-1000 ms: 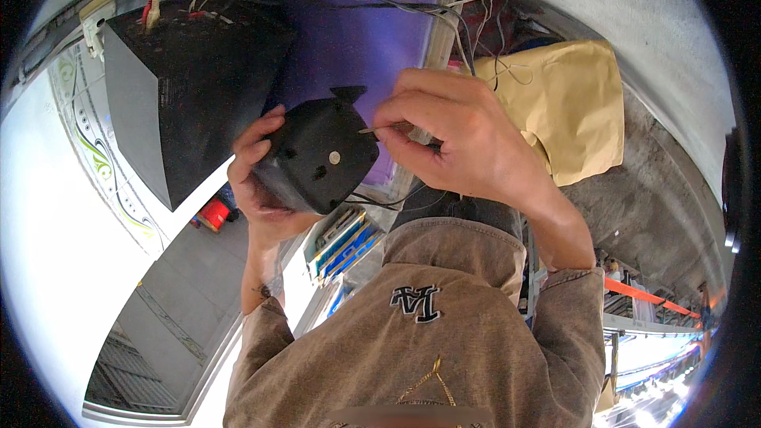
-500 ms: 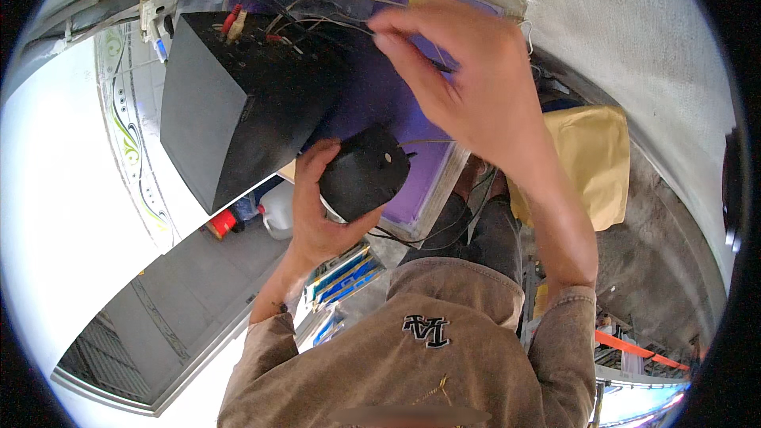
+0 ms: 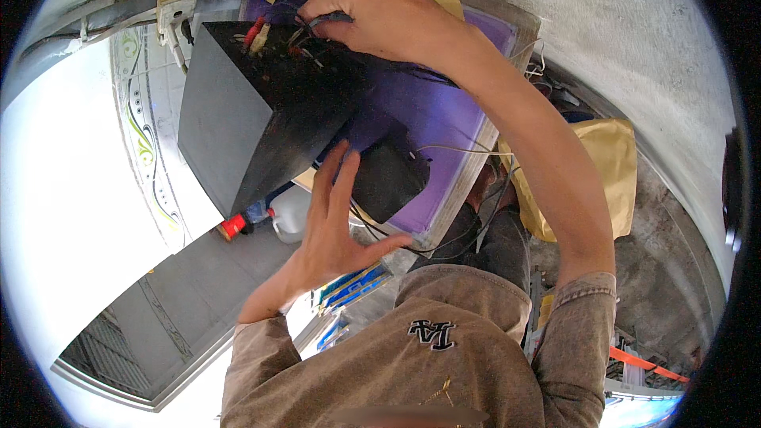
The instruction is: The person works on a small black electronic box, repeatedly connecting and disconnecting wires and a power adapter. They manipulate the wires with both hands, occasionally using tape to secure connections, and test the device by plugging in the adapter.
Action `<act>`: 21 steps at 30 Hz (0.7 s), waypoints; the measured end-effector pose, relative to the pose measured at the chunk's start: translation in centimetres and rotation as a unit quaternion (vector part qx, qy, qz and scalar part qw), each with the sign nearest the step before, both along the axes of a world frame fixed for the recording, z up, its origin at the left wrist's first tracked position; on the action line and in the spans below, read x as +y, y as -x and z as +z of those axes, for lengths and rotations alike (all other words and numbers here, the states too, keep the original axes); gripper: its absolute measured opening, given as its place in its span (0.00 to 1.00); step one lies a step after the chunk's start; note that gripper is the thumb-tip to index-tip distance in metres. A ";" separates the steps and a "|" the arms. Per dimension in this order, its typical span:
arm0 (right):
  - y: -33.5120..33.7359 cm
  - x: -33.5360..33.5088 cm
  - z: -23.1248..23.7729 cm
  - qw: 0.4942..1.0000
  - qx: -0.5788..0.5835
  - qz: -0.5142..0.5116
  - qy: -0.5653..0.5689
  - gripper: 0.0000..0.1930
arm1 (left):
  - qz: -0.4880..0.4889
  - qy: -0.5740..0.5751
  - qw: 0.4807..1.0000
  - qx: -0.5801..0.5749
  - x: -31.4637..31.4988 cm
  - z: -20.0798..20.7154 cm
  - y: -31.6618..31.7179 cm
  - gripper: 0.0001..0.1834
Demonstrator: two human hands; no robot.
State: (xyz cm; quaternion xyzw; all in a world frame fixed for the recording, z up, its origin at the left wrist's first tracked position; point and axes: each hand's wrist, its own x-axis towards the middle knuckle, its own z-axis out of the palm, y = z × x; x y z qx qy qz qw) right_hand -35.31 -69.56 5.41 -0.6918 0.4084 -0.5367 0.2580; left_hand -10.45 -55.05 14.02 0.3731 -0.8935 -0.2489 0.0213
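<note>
Holds the right hand [image 3: 374, 6] at wires [image 3: 300, 37] on the large black box [image 3: 273, 123], upper centre, cannot tell if gripping any, and spreads the left hand [image 3: 333, 231] open, nearer the small black box [image 3: 386, 181] mid-frame.

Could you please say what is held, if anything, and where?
The open left hand holds nothing; the right hand is at the cables, but any grip is unclear.

A: Where is your small black box [image 3: 387, 182]?
B: You have it on the purple bench [image 3: 449, 111], just beside the larger black box [image 3: 277, 95], which turns a smooth, flat face to your left.
A: And around it?
B: You see a red plug [image 3: 253, 33] and a pale plug [image 3: 259, 42] at the larger box's far end; a thin pale wire [image 3: 464, 149] runs rightward from near the small one.
</note>
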 end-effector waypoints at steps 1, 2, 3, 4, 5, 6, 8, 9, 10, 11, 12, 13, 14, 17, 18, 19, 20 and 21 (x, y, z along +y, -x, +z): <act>-0.1 -0.3 -0.3 1.000 -0.011 -0.001 0.023 0.05 | -0.023 0.015 1.000 0.012 0.0 1.3 0.0 0.67; -0.2 -0.7 -0.5 0.999 -0.022 -0.003 0.045 0.04 | -0.040 0.027 0.999 0.020 -0.3 2.6 0.1 0.66; -0.3 -1.2 -0.7 0.997 -0.020 0.004 0.074 0.04 | -0.085 0.090 0.992 0.023 -1.2 4.0 0.0 0.60; -0.4 -1.7 -0.9 0.994 -0.018 0.012 0.104 0.03 | -0.128 0.157 0.979 0.030 -2.3 5.7 0.0 0.55; -0.5 -2.1 -1.0 0.991 -0.014 0.018 0.134 0.03 | -0.133 0.225 0.965 -0.019 -3.7 7.5 0.1 0.47; -0.6 -2.4 -1.2 0.992 -0.020 0.034 0.118 0.03 | -0.151 0.317 0.936 -0.020 -5.4 8.4 0.4 0.36; -0.9 -2.7 -1.7 0.994 -0.030 0.064 0.085 0.03 | -0.139 0.366 0.917 -0.075 -9.0 10.3 1.6 0.23; -1.0 -2.8 -1.9 0.993 -0.043 0.053 0.096 0.03 | -0.143 0.352 0.915 -0.136 -10.6 11.3 2.4 0.26; -1.1 -2.8 -2.2 0.992 -0.055 0.043 0.106 0.03 | -0.143 0.340 0.916 -0.158 -11.9 11.1 3.4 0.33; -1.3 -2.8 -2.4 0.990 -0.068 0.032 0.117 0.03 | -0.191 0.319 0.913 -0.168 -13.1 11.2 4.4 0.36; -1.4 -2.9 -2.7 0.991 -0.056 0.030 0.121 0.04 | -0.218 0.292 0.910 -0.195 -14.0 11.3 5.4 0.38; -1.6 -3.0 -3.0 0.991 -0.045 0.027 0.123 0.05 | -0.246 0.263 0.906 -0.222 -14.8 11.3 6.4 0.41; -1.8 -3.1 -3.2 0.991 -0.033 0.025 0.124 0.07 | -0.260 0.247 0.902 -0.242 -15.3 11.0 7.3 0.44; -2.6 -3.4 -3.5 0.998 -0.017 0.029 0.055 0.08 | -0.278 0.205 0.885 -0.311 -15.9 10.6 9.3 0.50; -2.7 -3.4 -3.5 0.997 -0.030 0.029 0.062 0.08 | -0.271 0.196 0.879 -0.340 -16.0 10.5 9.7 0.50; -2.7 -3.3 -3.5 0.996 -0.042 0.027 0.070 0.08 | -0.258 0.192 0.867 -0.381 -16.0 10.4 10.0 0.51; -2.6 -3.2 -3.5 0.995 -0.054 0.026 0.078 0.08 | -0.238 0.200 0.867 -0.389 -15.7 10.4 10.1 0.51; -2.6 -3.0 -3.4 0.997 -0.042 0.029 0.060 0.08 | -0.212 0.213 0.861 -0.409 -15.2 10.6 10.0 0.52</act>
